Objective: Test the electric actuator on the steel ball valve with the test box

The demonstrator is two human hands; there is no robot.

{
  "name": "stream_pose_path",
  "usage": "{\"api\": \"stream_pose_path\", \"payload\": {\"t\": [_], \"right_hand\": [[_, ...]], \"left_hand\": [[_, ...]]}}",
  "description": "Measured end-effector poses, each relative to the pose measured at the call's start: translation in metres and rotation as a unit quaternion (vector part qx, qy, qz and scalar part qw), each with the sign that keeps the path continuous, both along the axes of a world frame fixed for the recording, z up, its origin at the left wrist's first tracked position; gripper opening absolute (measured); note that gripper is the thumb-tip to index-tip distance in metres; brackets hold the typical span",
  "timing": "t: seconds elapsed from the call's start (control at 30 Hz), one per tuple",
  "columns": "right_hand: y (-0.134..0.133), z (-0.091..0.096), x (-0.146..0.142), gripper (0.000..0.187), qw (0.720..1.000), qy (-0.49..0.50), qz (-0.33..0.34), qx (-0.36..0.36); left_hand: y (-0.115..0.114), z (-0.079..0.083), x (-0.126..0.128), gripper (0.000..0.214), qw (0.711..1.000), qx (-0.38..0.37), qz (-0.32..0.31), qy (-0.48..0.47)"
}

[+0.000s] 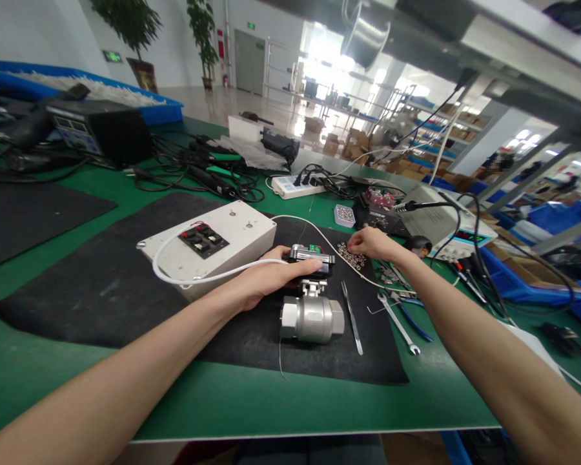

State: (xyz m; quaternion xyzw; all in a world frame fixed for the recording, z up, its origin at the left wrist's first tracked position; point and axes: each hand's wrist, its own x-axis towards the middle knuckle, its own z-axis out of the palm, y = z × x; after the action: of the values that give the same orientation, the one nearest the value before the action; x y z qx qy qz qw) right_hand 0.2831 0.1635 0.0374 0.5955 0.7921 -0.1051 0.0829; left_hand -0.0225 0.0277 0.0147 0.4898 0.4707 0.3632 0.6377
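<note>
My left hand (266, 278) grips the black actuator head (312, 258) that sits on top of a steel ball valve (311, 318) on the black mat (101, 284). A white cable (208, 279) runs under that hand from the actuator. My right hand (374, 244) reaches further back, fingertips pinched at a pile of small silver screws (351, 256); whether it holds one cannot be told.
A white box (223, 242) with a black terminal block lies left of the valve. Tweezers (352, 316), a wrench (399, 325) and blue-handled pliers (414, 321) lie to the right. Behind are a power strip (295, 186), tangled cables, a bench supply (445, 223) and blue bins (513, 278).
</note>
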Motion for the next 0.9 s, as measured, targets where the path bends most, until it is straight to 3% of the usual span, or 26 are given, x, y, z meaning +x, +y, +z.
{"api": "stream_pose_path", "payload": {"t": [0.7,0.9], "right_hand": [[0.004,-0.001,-0.01,0.03,0.999,0.041,-0.004,-0.024],[-0.009,0.004,-0.016,0.023,0.994,0.089,-0.051,0.037]], "left_hand": [[-0.003,0.006,-0.001,0.084,1.0,-0.006,-0.004,-0.009],[-0.002,0.005,-0.001,0.083,1.0,-0.008,-0.003,-0.008]]}}
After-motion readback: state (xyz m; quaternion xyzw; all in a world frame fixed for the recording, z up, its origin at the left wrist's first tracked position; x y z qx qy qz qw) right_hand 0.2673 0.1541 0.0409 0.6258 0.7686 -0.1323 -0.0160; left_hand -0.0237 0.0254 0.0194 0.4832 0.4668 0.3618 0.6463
